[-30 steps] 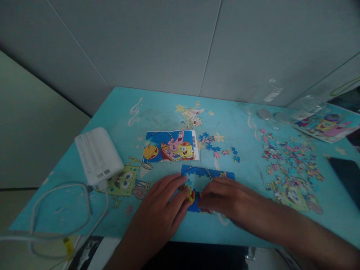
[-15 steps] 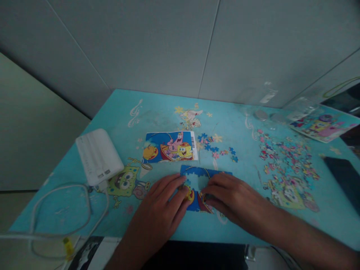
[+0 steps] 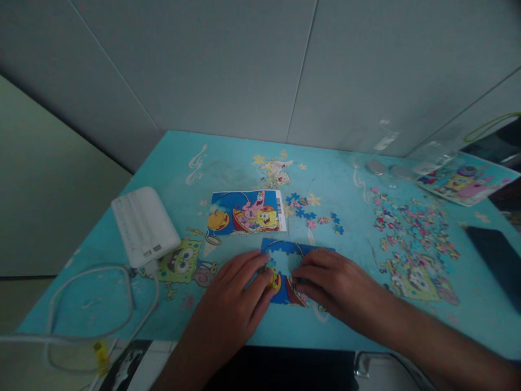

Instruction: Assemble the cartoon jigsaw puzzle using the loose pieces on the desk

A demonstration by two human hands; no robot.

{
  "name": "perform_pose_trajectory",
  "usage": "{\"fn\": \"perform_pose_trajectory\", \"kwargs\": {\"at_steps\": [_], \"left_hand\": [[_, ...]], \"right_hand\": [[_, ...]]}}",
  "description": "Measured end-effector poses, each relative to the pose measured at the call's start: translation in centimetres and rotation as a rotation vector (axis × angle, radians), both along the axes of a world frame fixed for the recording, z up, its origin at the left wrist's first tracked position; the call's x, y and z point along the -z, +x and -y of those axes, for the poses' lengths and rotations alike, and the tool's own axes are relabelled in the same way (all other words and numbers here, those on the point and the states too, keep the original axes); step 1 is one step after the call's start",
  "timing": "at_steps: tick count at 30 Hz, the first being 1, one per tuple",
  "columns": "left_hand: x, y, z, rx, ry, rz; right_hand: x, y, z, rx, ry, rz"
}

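Note:
A partly joined jigsaw puzzle lies near the table's front, with a gap in its middle where the tabletop shows. My left hand rests along the puzzle's left side, fingers stretched out and touching its edge. Over the right part of the puzzle, my right hand is closed, thumb and fingertips pinched at the gap's edge on a small puzzle piece that is mostly hidden. Just behind lies the reference picture card, showing cartoon figures in a boat. Several loose blue and pink pieces lie to the card's right.
On the right is a spread of many small puzzle pieces, with a dark phone-like slab beyond it. Clear bottles and a picture sheet are at the back right. A white power bank with a cable lies left.
My right hand has shifted very slightly left and down at the gap's edge, still pinched. My left hand stays in place on the puzzle's left side.

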State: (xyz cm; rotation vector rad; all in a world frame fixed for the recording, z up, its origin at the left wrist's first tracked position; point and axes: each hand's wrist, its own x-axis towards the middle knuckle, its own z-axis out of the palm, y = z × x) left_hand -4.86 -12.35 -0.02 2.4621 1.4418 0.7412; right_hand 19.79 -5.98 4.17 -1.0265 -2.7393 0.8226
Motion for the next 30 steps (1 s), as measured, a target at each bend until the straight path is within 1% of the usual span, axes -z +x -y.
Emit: {"fn": "perform_pose_trajectory", "kwargs": {"at_steps": [7, 15, 19, 24, 30], "left_hand": [[-0.06, -0.09, 0.09, 0.004, -0.010, -0.011], [-0.37, -0.05, -0.01, 0.010, 0.003, -0.016], [-0.28, -0.07, 0.08, 0.007, 0.007, -0.010], [-0.11, -0.06, 0.17, 0.007, 0.012, -0.012], [0.49, -0.16, 0.09, 0.010, 0.065, -0.031]], "right_hand": [[-0.15, 0.02, -0.30, -0.009, -0.050, -0.016], [-0.23, 0.45, -0.60, -0.012, -0.062, -0.050], [-0.29, 0.41, -0.41, 0.014, -0.055, -0.073], [0.14, 0.18, 0.02, 0.026, -0.055, -0.029], [0.25, -0.15, -0.18, 0.062, -0.112, -0.055]]}}
